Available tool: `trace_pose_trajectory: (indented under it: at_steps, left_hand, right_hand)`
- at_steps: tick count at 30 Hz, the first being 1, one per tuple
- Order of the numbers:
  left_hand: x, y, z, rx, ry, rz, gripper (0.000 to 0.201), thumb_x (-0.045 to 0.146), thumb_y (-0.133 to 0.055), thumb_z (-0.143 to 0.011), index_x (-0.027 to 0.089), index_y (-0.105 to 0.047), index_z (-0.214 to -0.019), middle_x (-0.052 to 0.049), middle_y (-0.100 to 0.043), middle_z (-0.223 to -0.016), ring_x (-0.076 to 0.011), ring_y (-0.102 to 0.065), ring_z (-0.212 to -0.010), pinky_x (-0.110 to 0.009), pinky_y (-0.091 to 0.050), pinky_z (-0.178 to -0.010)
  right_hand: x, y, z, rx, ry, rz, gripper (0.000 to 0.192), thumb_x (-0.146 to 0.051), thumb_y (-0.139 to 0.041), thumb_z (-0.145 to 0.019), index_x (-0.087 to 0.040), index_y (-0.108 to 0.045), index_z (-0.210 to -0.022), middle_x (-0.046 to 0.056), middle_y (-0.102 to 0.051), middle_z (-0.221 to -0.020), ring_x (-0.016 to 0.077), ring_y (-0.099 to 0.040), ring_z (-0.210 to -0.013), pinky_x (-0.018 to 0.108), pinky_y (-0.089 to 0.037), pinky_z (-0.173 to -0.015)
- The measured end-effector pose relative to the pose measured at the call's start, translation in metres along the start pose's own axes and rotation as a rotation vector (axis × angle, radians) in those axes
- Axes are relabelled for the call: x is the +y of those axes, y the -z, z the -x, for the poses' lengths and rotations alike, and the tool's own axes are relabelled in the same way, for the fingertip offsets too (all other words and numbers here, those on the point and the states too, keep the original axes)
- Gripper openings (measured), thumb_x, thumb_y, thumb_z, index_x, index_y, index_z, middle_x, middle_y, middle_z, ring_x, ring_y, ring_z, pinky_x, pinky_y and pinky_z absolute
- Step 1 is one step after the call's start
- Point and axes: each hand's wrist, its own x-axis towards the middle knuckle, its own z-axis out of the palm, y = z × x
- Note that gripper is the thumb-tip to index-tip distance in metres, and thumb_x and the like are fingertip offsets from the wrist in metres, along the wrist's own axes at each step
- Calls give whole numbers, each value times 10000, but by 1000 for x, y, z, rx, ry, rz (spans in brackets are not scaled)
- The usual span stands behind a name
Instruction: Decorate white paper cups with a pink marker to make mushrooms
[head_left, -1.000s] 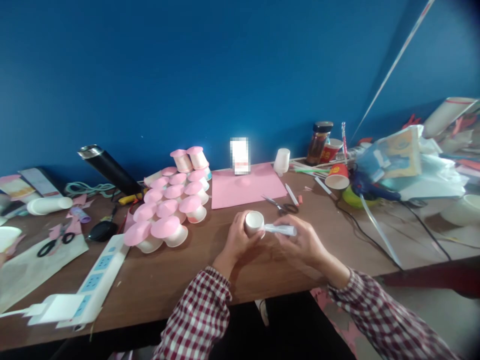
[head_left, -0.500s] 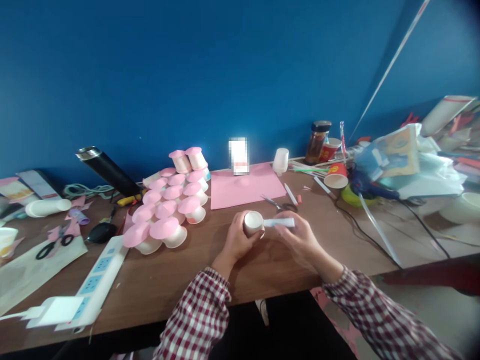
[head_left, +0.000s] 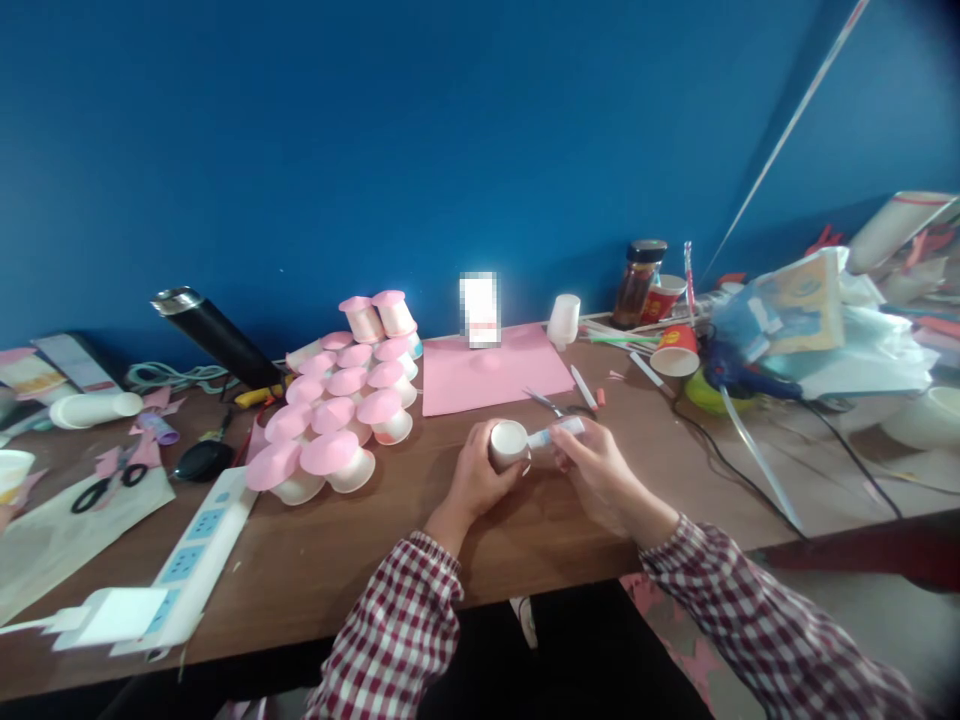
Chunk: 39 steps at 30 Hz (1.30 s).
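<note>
My left hand (head_left: 480, 473) is closed around the side of a white paper cup (head_left: 508, 440), whose round end faces up. In my right hand (head_left: 600, 465) is a slim white tube with blue print, which looks like a glue stick (head_left: 556, 432). Its tip points left and meets or nearly meets the cup's edge; I cannot tell which. Just beyond my right hand lie dark-handled scissors (head_left: 551, 402), partly hidden by the fingers. A pink paper sheet (head_left: 487, 380) is spread behind the cup. To the left stand several white cups topped with pink paper discs (head_left: 330, 452).
A white power strip (head_left: 196, 545) and a black flask (head_left: 217, 340) are on the left. Another white cup (head_left: 564, 318) stands by the sheet. At right are a dark bottle (head_left: 639, 285), a tipped red cup (head_left: 675, 352), a blue glue gun (head_left: 750, 378) with its cable, and plastic bags (head_left: 862, 335).
The glue stick has tilted, its right end rising, and my right hand has moved slightly closer to the cup. The left hand still grips the cup, almost unmoved.
</note>
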Motion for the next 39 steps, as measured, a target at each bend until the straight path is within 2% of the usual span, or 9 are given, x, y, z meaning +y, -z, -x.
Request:
trace_pose_trajectory:
  at_steps: [6, 12, 18, 30, 39]
  left_hand:
    - [1, 1, 0, -11, 4, 2, 512, 303, -705, -692, 199, -496, -1148, -90, -577, -1108, -250, -560, -1047, -417, -467, -911]
    - [1, 1, 1, -9, 5, 6, 511, 292, -707, -695, 203, -494, -1150, -75, -580, -1096, -229, -559, -1025, -389, -465, -904]
    - [0, 0, 1, -11, -3, 11, 503, 275, -704, -693, 202, -496, -1145, -76, -576, -1097, -233, -556, -1029, -400, -463, -907]
    - [2, 1, 0, -15, 12, 13, 511, 288, -708, -693, 206, -497, -1151, -84, -574, -1106, -247, -555, -1044, -418, -460, -917]
    - [5, 3, 0, -31, 29, 22, 473, 305, -702, -707, 207, -510, -1128, -75, -578, -1068, -233, -564, -992, -394, -470, -873]
  right_hand:
    - [-4, 3, -5, -13, -44, 42, 410, -545, -704, -697, -161, -561, -680, -20, -555, -538, 89, -484, -454, 213, -397, -414]
    - [-1, 0, -5, -31, -62, -46, 407, -531, -694, -720, -157, -550, -645, -33, -537, -521, 69, -468, -434, 193, -378, -412]
    - [-2, -3, -8, 13, -75, 1, 439, -575, -681, -704, -161, -554, -633, -33, -536, -483, 75, -466, -403, 195, -372, -384]
    - [-10, 0, -2, 93, -47, 150, 439, -589, -685, -686, -170, -557, -654, -5, -582, -526, 102, -510, -439, 229, -440, -409]
    - [-9, -4, -4, 49, -5, 157, 417, -571, -662, -723, -166, -565, -700, -1, -592, -562, 105, -527, -467, 230, -453, -439]
